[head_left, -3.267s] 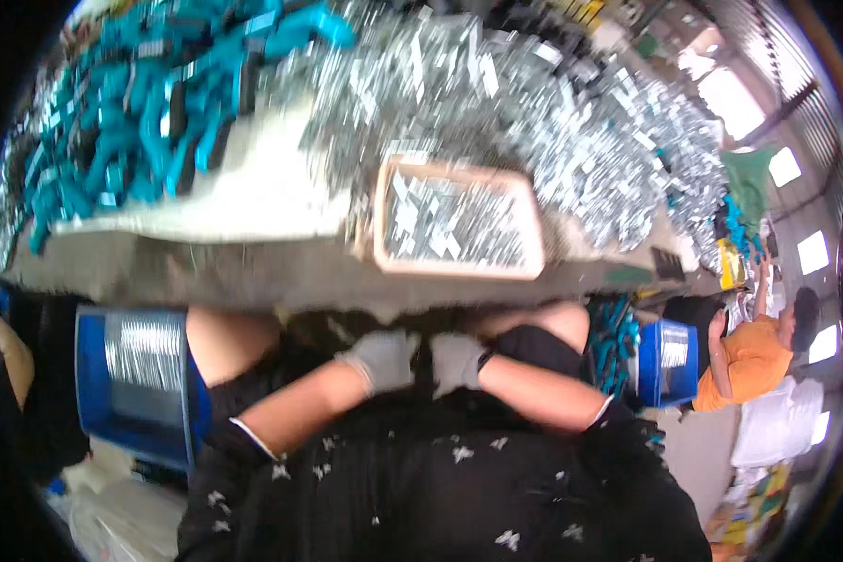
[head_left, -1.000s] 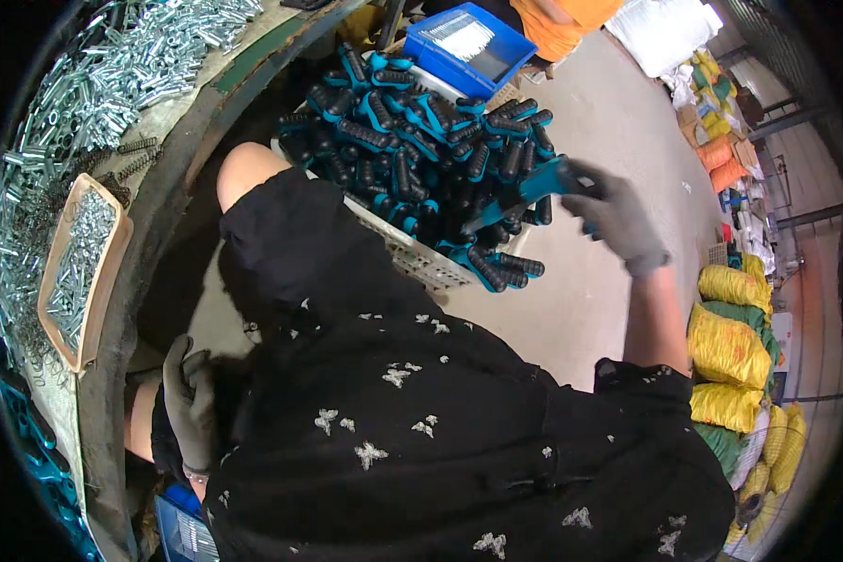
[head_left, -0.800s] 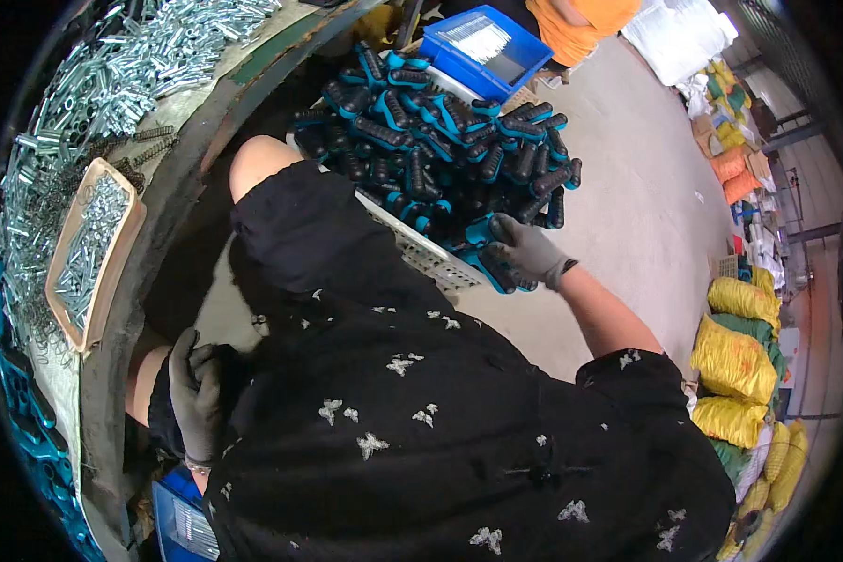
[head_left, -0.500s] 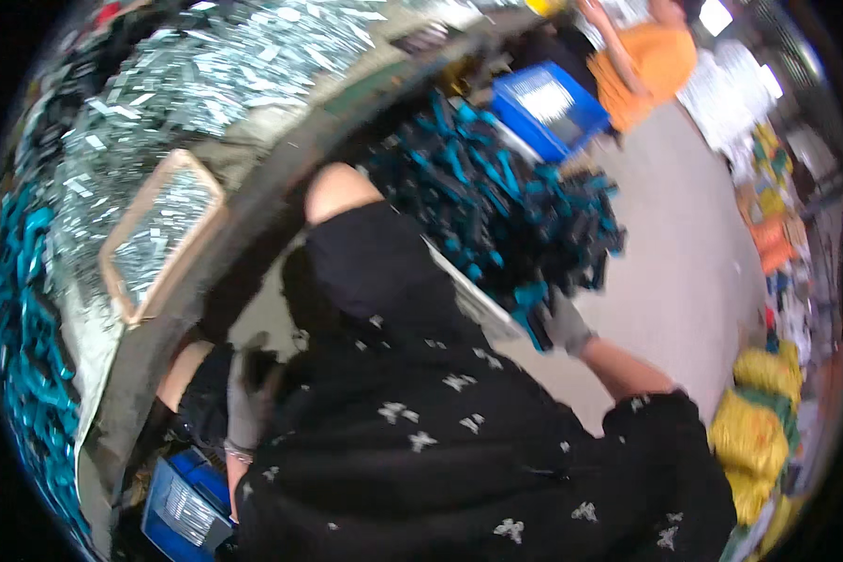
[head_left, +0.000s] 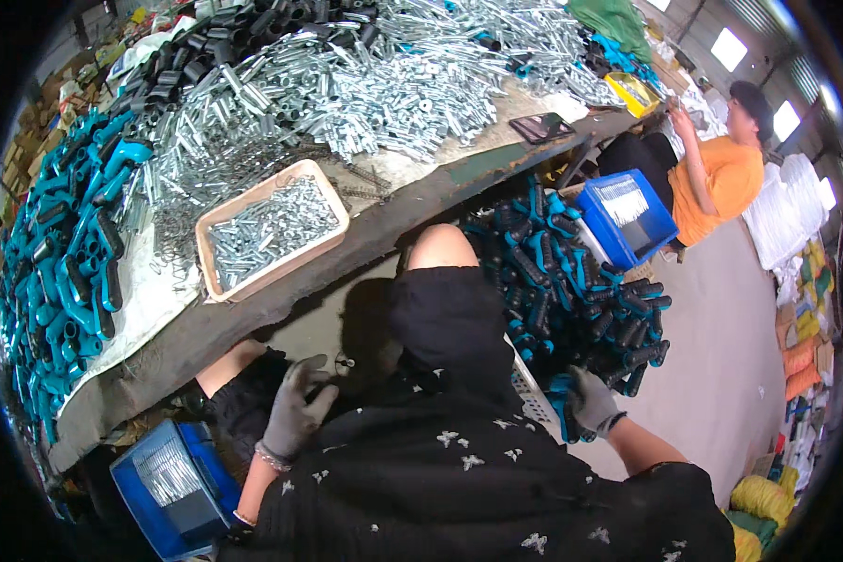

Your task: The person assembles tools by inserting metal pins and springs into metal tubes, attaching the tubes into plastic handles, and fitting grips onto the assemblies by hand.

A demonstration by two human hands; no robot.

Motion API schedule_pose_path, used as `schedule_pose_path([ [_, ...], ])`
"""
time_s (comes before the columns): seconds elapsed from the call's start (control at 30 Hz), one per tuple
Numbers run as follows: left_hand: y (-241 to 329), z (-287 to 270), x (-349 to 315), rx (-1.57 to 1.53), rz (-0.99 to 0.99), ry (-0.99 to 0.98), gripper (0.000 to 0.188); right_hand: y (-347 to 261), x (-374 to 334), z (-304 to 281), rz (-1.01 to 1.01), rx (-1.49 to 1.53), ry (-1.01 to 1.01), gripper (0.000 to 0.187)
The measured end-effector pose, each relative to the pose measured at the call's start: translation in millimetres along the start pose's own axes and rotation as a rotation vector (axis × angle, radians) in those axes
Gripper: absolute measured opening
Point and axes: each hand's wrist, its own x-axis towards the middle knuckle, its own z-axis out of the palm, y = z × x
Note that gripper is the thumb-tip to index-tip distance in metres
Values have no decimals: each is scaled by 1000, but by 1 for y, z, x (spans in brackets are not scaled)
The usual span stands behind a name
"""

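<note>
Teal-and-black handles point(head_left: 571, 281) are lying heaped in a crate beside the knee; the right hand point(head_left: 590, 401) is closing on one there, the left hand point(head_left: 295, 412) is hanging open and empty, with most handles unpicked.

Worn workbench point(head_left: 281, 304) under silver metal parts point(head_left: 375, 84), teal handles point(head_left: 61, 262) (perhaps plastic), beige tray point(head_left: 217, 217).
</note>
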Motion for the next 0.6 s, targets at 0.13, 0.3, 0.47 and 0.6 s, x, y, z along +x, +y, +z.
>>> schedule_pose_path([
  [0.13, -1, -3, 2, 104, 113, -51, 43, 13, -19, 28, -90, 5, -56, 54],
  [0.3, 3, -7, -5, 98, 101, -84, 45, 8, 12, 58, 67, -324, -77, 70],
  [0.47, 13, -15, -11, 111, 113, -23, 45, -15, 23, 38, 119, -513, -517, 73],
  [0.6, 3, -24, -12, 198, 219, -47, 44, -72, 89, -15, -271, -683, -876, 56],
])
